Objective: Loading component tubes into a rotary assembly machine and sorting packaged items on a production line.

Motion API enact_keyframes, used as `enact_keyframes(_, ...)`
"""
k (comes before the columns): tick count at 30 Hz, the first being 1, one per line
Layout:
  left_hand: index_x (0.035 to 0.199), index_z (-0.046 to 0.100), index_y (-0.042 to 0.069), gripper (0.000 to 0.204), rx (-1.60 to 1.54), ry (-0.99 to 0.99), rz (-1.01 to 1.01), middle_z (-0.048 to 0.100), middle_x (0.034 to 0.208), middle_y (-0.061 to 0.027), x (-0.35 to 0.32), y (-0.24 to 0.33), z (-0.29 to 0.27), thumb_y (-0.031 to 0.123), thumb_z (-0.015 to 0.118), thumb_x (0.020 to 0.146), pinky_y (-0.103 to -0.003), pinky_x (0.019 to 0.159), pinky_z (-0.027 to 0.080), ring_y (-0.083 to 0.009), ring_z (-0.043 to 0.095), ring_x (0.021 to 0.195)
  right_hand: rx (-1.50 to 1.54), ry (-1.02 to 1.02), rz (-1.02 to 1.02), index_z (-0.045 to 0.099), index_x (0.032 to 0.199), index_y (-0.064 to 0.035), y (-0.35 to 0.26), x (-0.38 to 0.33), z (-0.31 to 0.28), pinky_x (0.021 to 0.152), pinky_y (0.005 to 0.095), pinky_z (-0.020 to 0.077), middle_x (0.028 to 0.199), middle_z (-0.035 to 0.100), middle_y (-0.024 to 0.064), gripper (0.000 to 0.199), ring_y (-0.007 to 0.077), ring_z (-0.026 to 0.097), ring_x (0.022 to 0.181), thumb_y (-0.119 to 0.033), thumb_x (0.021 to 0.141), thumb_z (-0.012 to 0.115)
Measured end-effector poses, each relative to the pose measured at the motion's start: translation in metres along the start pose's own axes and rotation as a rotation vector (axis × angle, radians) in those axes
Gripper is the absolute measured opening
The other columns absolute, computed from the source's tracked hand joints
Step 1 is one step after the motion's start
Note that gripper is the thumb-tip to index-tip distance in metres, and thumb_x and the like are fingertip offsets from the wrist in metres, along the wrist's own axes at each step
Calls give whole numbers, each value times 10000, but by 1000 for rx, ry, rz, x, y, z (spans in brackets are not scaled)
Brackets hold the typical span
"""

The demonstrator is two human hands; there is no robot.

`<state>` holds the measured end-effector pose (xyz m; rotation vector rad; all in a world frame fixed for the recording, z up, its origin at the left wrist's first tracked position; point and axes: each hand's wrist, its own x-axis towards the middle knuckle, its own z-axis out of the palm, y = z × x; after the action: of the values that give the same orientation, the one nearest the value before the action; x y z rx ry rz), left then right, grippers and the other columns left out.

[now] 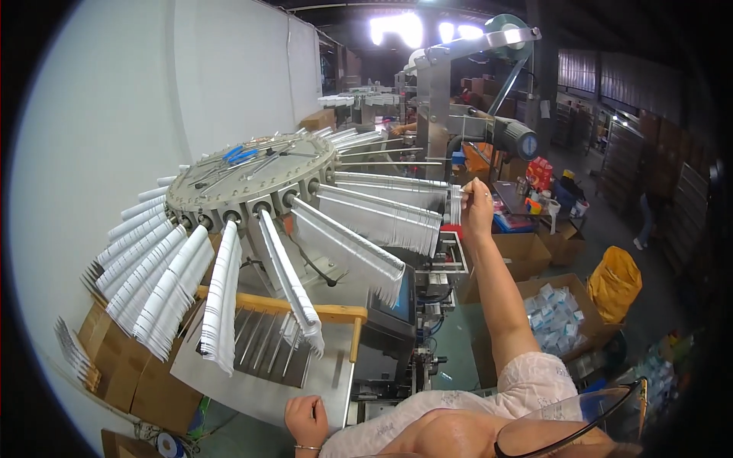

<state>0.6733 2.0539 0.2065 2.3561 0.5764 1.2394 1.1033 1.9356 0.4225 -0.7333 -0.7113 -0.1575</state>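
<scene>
My right hand [479, 206] reaches out to the right of a round metal carousel [252, 172]. Its fingers pinch the outer end of a thin metal rod [397, 182], where thin white sheets hang in a row. Several more rods stick out around the carousel, most of them loaded with folded white sheets [351, 244]. Low in front of me, my left hand [307, 418] is curled into a fist beside a slanted metal plate [252, 374], with nothing showing in it. A few rods at the carousel's far right side are bare.
A machine with a dark screen [398, 298] and a steel post [434, 99] stand right of the carousel. Beyond my right arm are a carton of small packets [553, 317] and a yellow sack [615, 282]. Cardboard boxes [164, 397] stand at the left.
</scene>
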Motion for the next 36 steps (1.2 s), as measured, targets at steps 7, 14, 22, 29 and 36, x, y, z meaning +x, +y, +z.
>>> enact_keyframes(7, 668, 563, 56, 18, -24, -8, 33, 520, 632, -73, -1, -4, 0, 67, 563, 654, -359, 568, 387, -270, 485, 606, -33, 39, 13, 453, 650, -88, -8, -15, 5, 436, 210, 316, 538, 420, -2, 284, 79, 382, 460, -260, 876, 438)
enact_keyframes(14, 663, 564, 60, 20, -53, -21, 37, 517, 617, -72, -3, -7, 1, 64, 568, 644, -362, 574, 389, -270, 486, 602, -34, 56, -7, 452, 647, -89, -11, -13, 3, 428, 209, 310, 539, 426, -4, 287, 81, 383, 458, -261, 876, 433)
enact_keyframes(22, 665, 568, 58, 40, -65, -45, 35, 523, 616, -74, -1, -6, -2, 57, 584, 628, -357, 570, 392, -270, 491, 604, -45, 107, 55, 446, 654, -105, -15, -18, 3, 408, 200, 302, 540, 428, -15, 276, 68, 382, 445, -268, 876, 429)
enact_keyframes(29, 666, 569, 53, 49, -85, -56, 52, 531, 623, -76, 0, -8, -2, 43, 589, 622, -363, 571, 396, -269, 495, 607, -32, 97, 15, 447, 645, -102, -19, -15, 4, 413, 197, 301, 539, 429, -14, 278, 72, 388, 452, -258, 874, 425)
enact_keyframes(36, 661, 569, 52, 52, -81, -51, 46, 534, 624, -78, -1, -9, -2, 42, 592, 616, -366, 568, 397, -272, 496, 606, -55, 132, -10, 454, 645, -95, -14, -13, -1, 430, 202, 303, 543, 429, -9, 275, 80, 381, 461, -251, 870, 432)
